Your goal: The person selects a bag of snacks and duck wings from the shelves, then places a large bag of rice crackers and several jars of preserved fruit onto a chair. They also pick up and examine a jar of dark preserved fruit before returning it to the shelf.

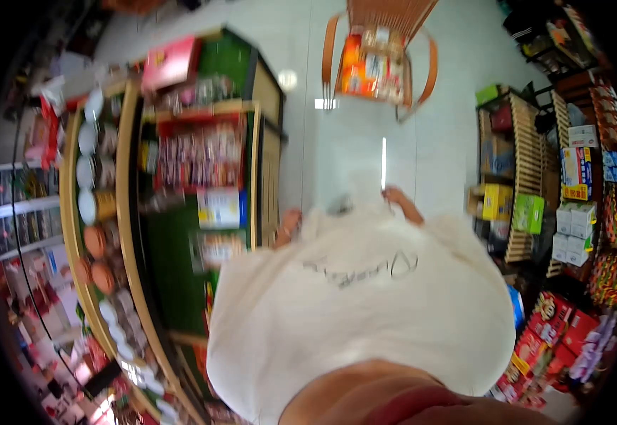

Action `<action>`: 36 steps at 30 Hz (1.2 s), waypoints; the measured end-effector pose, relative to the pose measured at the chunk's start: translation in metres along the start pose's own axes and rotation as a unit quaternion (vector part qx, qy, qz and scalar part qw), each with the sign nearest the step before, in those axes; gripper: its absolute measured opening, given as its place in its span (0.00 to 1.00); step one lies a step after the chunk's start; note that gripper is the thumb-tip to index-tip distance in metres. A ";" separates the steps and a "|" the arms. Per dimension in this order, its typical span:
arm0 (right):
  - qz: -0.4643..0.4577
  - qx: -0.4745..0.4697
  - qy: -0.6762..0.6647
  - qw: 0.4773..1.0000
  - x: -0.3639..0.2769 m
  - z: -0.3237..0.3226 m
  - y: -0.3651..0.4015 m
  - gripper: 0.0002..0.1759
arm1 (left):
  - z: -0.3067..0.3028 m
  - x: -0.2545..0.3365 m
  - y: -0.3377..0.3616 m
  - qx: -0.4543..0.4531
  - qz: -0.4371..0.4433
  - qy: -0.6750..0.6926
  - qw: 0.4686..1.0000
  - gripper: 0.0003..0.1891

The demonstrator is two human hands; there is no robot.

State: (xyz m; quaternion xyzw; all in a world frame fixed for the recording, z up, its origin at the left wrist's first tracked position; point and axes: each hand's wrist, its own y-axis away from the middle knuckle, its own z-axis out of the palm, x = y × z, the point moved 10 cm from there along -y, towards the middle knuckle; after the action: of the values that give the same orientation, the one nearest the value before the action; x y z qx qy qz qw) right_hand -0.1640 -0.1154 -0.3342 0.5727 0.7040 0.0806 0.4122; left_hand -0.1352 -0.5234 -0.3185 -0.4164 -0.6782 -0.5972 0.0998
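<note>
My left hand [291, 219] shows small and blurred past the left side of my white shirt [365, 297], close to the wooden side of the shelf unit. On the other side, my right hand [395, 196] reaches out past the shirt, over the pale tiled floor [344, 152]. Its fingers are too small and smeared to tell whether they hold anything. A hazy whitish patch lies between the two hands, and I cannot make out what it is.
At left stands a shelf unit [255, 163] with a red box of wrapped packets [202, 152] and rows of jars [89, 177]. Ahead, a brown armchair [386, 18] carries packages [372, 67]. Slatted racks [524, 156] with boxed goods line the right.
</note>
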 end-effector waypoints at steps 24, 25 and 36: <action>0.324 0.125 -0.466 0.814 0.166 -0.083 0.014 0.19 | 0.005 0.192 -0.181 -0.111 0.130 -0.359 0.918 0.15; 0.328 0.139 -0.495 0.792 0.173 -0.087 0.006 0.18 | 0.006 0.212 -0.191 -0.109 0.142 -0.353 0.918 0.15; 0.243 0.147 -0.430 0.857 0.125 -0.252 -0.115 0.19 | 0.015 0.407 -0.299 -0.088 0.061 -0.022 0.994 0.16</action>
State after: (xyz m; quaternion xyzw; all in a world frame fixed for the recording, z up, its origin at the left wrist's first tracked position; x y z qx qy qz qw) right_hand -0.4190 0.0461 -0.3000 0.7571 0.2984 -0.1803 0.5525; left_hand -0.5922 -0.3105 -0.2829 -0.4773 -0.5983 -0.6380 0.0843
